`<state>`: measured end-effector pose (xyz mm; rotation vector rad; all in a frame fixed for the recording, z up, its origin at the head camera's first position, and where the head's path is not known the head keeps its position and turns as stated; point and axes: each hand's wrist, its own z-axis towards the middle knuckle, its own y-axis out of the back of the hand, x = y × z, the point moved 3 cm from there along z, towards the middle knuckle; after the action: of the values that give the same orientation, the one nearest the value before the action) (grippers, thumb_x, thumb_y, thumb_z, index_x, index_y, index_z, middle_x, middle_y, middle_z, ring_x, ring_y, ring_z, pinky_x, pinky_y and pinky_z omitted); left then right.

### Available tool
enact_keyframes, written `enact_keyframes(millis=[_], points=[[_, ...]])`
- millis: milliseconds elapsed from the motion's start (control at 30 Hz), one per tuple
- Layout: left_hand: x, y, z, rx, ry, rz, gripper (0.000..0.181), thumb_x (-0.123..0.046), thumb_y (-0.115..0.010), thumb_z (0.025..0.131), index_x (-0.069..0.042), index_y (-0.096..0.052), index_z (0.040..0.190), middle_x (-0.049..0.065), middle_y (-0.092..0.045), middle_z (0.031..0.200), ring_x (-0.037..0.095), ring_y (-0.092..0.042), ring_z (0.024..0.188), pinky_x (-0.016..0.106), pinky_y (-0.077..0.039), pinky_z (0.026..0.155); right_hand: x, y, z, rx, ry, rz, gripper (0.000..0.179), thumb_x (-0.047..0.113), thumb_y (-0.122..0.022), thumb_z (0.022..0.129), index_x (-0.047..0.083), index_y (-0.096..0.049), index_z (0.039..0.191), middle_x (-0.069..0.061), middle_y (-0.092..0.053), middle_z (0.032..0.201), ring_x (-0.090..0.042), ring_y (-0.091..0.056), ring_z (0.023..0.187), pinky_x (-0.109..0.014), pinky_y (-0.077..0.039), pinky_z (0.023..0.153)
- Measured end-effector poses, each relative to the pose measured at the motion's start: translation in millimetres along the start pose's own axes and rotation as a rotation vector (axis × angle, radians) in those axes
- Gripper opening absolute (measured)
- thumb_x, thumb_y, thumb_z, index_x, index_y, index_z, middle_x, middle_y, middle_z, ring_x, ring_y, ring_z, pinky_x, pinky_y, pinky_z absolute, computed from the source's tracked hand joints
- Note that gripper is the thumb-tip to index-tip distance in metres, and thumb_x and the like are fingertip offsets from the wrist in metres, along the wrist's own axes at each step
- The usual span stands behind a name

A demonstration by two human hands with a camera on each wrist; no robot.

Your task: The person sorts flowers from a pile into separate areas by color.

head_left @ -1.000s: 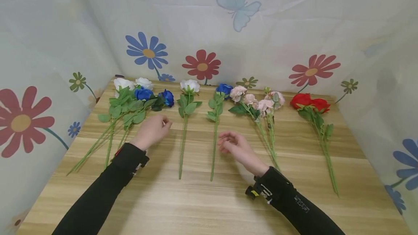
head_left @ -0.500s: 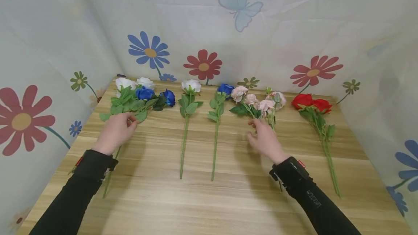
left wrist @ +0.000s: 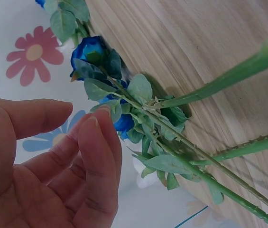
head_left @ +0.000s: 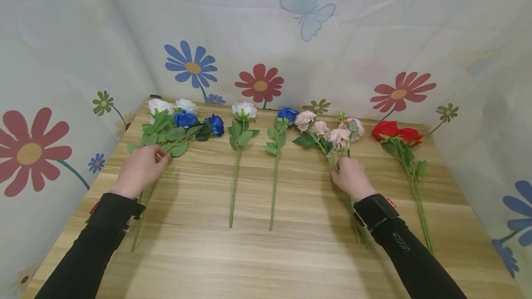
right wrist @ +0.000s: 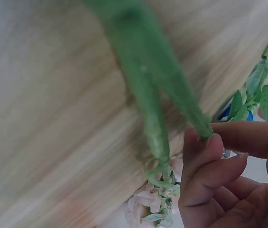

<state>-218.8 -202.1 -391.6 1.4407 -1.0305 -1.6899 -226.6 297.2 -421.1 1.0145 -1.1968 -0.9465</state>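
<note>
On the left, my left hand (head_left: 143,167) hovers over the stems of white roses (head_left: 160,105) and blue roses (head_left: 185,119), just below their leaves. The left wrist view shows its thumb apart from its loosely bent fingers (left wrist: 100,166), with nothing between them; the green stems (left wrist: 224,78) lie beyond. My right hand (head_left: 352,176) is at the pink flowers (head_left: 339,136), right of centre. Its thumb and forefinger pinch a green stem (right wrist: 183,102) in the right wrist view, while a second stem (right wrist: 148,118) runs beside it.
Between my hands lie a single white rose (head_left: 244,110) and a single blue rose (head_left: 287,114), stems toward me. Red roses (head_left: 385,130) lie at the right on the wooden table (head_left: 249,262). A flower-printed cloth (head_left: 232,22) hangs behind and at both sides.
My left hand has moved left, over the white and blue roses' stems. The right hand has moved right from beside the single blue rose and now pinches a pink flower's stem.
</note>
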Motion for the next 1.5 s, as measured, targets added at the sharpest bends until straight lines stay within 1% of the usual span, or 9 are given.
enact_keyframes(millis=[200,267,433,600,767,900,1067,1233,1500], points=[[1.7,-0.9,0.8,-0.011,-0.004,0.001,0.027,-0.020,-0.051,0.095,0.003,-0.063,0.098,0.012,-0.061,0.072,0.021,-0.050,0.054,0.035,-0.039,0.049,-2,2,-1.1,-0.011,0.017,0.056,0.036,0.005,-0.060,0.082,0.011,-0.035,0.056,0.003,-0.025,0.053,-0.016,-0.030,0.048,-0.029,-0.023,0.047],[2.6,-1.2,0.6,-0.015,-0.007,0.002,0.027,-0.020,-0.051,0.095,0.003,-0.063,0.097,0.011,-0.060,0.071,0.021,-0.050,0.054,0.035,-0.039,0.049,-3,5,-1.9,-0.006,0.019,0.090,0.031,0.004,-0.059,0.082,0.009,-0.039,0.059,0.003,-0.026,0.053,-0.014,-0.030,0.047,-0.028,-0.024,0.047],[4.3,-1.1,-1.3,-0.017,-0.008,-0.002,0.026,-0.020,-0.051,0.095,0.003,-0.063,0.097,0.009,-0.059,0.067,0.019,-0.047,0.050,0.033,-0.036,0.046,-7,16,-4.2,-0.002,0.003,0.173,0.012,0.006,-0.057,0.085,-0.003,-0.056,0.077,-0.002,-0.042,0.057,-0.016,-0.040,0.051,-0.030,-0.034,0.050],[5.2,-1.2,-2.0,-0.015,-0.005,-0.004,0.027,-0.021,-0.051,0.095,0.003,-0.063,0.096,0.008,-0.057,0.064,0.019,-0.045,0.048,0.032,-0.034,0.045,-14,31,-6.6,-0.011,-0.047,0.213,0.021,0.011,-0.056,0.088,-0.010,-0.059,0.089,-0.015,-0.060,0.070,-0.023,-0.054,0.061,-0.034,-0.043,0.056],[5.8,-2.6,-1.6,0.001,-0.004,-0.010,0.028,-0.022,-0.051,0.095,0.003,-0.062,0.097,0.009,-0.059,0.067,0.019,-0.048,0.051,0.033,-0.036,0.046,-27,37,-8.9,-0.013,-0.116,0.177,0.022,0.014,-0.058,0.088,-0.004,-0.056,0.076,-0.008,-0.052,0.063,-0.021,-0.048,0.057,-0.031,-0.037,0.052],[6.2,-3.7,-2.0,0.015,-0.003,-0.006,0.029,-0.023,-0.052,0.095,0.003,-0.063,0.099,0.012,-0.063,0.075,0.020,-0.052,0.055,0.034,-0.039,0.049,-37,32,-8.9,0.084,-0.184,0.133,0.031,0.016,-0.058,0.088,0.006,-0.045,0.062,0.000,-0.037,0.054,-0.017,-0.038,0.050,-0.028,-0.030,0.048],[5.6,-5.1,-2.5,0.040,-0.001,-0.006,0.030,-0.024,-0.052,0.096,0.003,-0.063,0.101,0.016,-0.064,0.080,0.021,-0.054,0.058,0.037,-0.042,0.053,-43,24,-7.0,0.210,-0.252,0.119,0.032,0.020,-0.056,0.091,0.008,-0.045,0.063,0.000,-0.047,0.053,-0.016,-0.042,0.051,-0.028,-0.031,0.048],[4.7,-4.8,-3.6,0.051,0.000,-0.004,0.030,-0.023,-0.053,0.096,0.004,-0.063,0.101,0.016,-0.065,0.081,0.022,-0.055,0.059,0.039,-0.043,0.054,-43,24,-5.5,0.216,-0.248,0.112,0.029,0.022,-0.059,0.089,0.005,-0.049,0.068,-0.002,-0.046,0.058,-0.018,-0.042,0.055,-0.028,-0.032,0.048],[5.2,-6.4,-2.9,0.065,0.006,0.002,0.031,-0.023,-0.052,0.096,0.004,-0.063,0.104,0.018,-0.065,0.084,0.025,-0.058,0.063,0.042,-0.045,0.058,-42,19,-4.1,0.219,-0.220,0.099,0.033,0.028,-0.064,0.085,0.008,-0.050,0.063,-0.001,-0.043,0.060,-0.018,-0.043,0.057,-0.028,-0.033,0.050]])
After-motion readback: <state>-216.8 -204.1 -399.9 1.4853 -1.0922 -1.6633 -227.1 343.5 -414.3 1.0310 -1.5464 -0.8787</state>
